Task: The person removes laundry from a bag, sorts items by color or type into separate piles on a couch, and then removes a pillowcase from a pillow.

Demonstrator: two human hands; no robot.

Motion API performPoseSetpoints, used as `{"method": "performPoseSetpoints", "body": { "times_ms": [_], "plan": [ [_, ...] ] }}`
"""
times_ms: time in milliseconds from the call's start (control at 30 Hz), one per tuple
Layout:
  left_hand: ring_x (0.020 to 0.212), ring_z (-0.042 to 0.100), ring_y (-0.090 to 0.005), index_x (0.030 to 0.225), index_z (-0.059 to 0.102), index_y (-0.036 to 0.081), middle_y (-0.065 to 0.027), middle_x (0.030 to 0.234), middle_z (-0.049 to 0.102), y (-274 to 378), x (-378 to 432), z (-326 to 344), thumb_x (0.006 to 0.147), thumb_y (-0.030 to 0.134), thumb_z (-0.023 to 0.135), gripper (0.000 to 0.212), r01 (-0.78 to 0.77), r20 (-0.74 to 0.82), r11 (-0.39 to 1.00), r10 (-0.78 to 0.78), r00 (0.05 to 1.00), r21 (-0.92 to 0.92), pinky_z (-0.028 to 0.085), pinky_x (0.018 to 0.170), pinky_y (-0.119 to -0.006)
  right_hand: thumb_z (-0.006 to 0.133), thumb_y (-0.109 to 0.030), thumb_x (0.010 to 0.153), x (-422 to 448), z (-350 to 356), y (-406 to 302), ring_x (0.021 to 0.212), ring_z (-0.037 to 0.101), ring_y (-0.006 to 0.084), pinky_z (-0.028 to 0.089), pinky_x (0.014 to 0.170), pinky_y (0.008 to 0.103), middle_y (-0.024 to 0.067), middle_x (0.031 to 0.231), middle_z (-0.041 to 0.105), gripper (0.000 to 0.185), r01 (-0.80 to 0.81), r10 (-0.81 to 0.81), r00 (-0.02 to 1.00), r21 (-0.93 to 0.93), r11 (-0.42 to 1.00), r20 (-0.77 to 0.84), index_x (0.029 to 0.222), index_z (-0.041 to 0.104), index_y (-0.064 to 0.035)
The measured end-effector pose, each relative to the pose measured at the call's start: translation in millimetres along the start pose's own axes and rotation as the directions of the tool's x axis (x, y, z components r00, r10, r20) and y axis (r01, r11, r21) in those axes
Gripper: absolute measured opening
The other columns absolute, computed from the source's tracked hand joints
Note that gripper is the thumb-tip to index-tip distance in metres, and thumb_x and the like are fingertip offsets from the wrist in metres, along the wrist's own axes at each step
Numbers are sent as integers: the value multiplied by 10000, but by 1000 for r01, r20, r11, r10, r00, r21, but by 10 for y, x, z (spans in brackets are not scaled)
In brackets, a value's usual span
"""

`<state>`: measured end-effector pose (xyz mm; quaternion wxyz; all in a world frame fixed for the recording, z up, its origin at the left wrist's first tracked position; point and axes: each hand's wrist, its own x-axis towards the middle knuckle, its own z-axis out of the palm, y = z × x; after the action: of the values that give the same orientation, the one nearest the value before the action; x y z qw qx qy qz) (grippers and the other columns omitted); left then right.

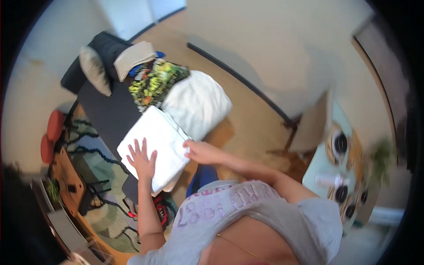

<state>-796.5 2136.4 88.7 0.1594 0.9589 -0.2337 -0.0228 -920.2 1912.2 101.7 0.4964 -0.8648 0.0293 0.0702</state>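
A folded white cloth, perhaps a towel (162, 132), lies in front of me at the near end of a dark grey sofa (106, 106). My left hand (142, 159) rests flat on its top with the fingers spread. At the cloth's right edge, my right hand (198, 151) grips the layers between thumb and fingers. Touching its far side is a large white bundle of fabric (198, 102). Beyond that lies a black, green and yellow patterned cloth (159, 82), with a folded beige cloth (134, 58) and some blue fabric behind it.
A light cushion (94, 70) leans on the sofa's far end. To the left are a patterned rug (99, 149), a wooden table (68, 179) and red stools (55, 126). At right, a chair (313, 122) stands beside a dining table (314, 165) bearing dark plates. A wall borders the floor ahead.
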Motion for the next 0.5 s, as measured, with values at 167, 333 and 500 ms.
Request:
{"method": "performPoseSetpoints", "body": {
  "times_ms": [167,333,500],
  "plan": [
    [1338,24,-393,1370,310,181,-174,1450,147,276,93,-197,798,455,518,668,1,204,998,-14,979,63,-25,1020,-578,515,-262,858,296,-413,374,864,582,358,447,743,409,205,859,605,314,-34,51,907,-49,998,417,1059,485,-23],
    [1278,231,-434,1351,332,199,-204,1414,221,508,696,-761,829,494,438,609,106,690,961,-257,677,255,279,969,-554,488,-271,869,541,-1141,877,895,582,337,444,779,385,194,909,612,331,-28,22,884,7,1000,467,1074,514,-12],
    [1177,386,-399,1288,397,73,-218,1259,432,1239,1834,-254,784,311,586,588,77,153,993,-90,984,84,312,972,-471,498,-230,893,891,-2233,1714,698,524,136,426,649,270,68,759,556,316,64,-71,948,34,997,309,1102,496,7]
  ]
}}
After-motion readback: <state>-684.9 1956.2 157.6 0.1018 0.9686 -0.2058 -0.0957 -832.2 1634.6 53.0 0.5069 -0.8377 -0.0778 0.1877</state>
